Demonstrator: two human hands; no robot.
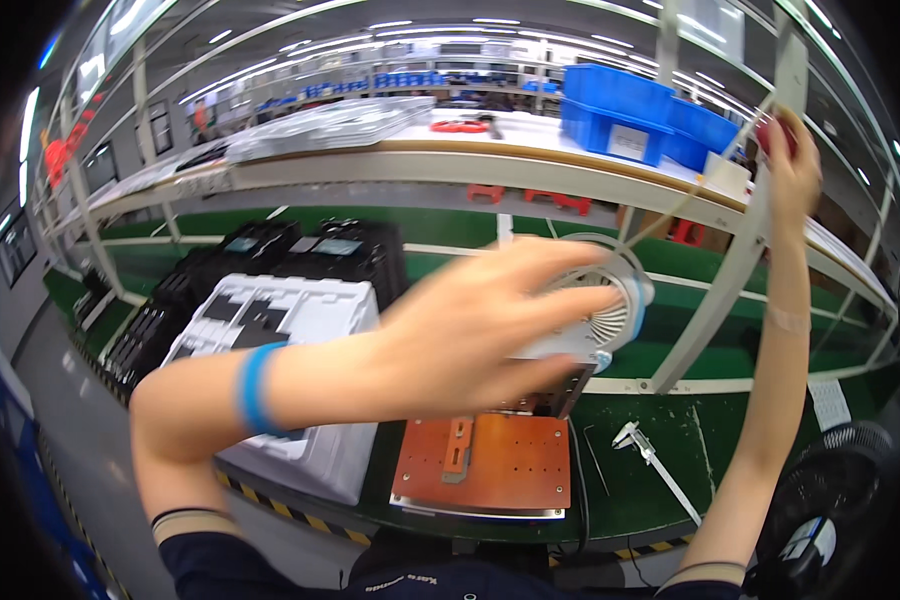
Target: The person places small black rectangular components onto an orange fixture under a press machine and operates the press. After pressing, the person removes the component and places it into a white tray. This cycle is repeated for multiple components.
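Observation:
My left hand (495, 325), blurred by motion, reaches across the middle with its fingers spread and nothing seen in them. Just beyond its fingertips stands a round white device with radial fins (610, 310), partly hidden by the hand. Below the hand lies an orange-brown fixture plate (510, 465) with small holes and a raised orange block (458, 448). My right hand (798, 170) is raised far to the right, beside a white frame post. Its fingers are curled around a small dark red object (767, 135), mostly hidden. A thin pale strip (675, 212) slants down from near that hand towards the round device.
A caliper (660, 470) and a thin hex key (597, 460) lie on the green bench right of the plate. White trays (320, 460) are stacked at left, black trays (340, 250) behind. Blue bins (615, 110) sit on the shelf; a black fan (835, 480) stands at right.

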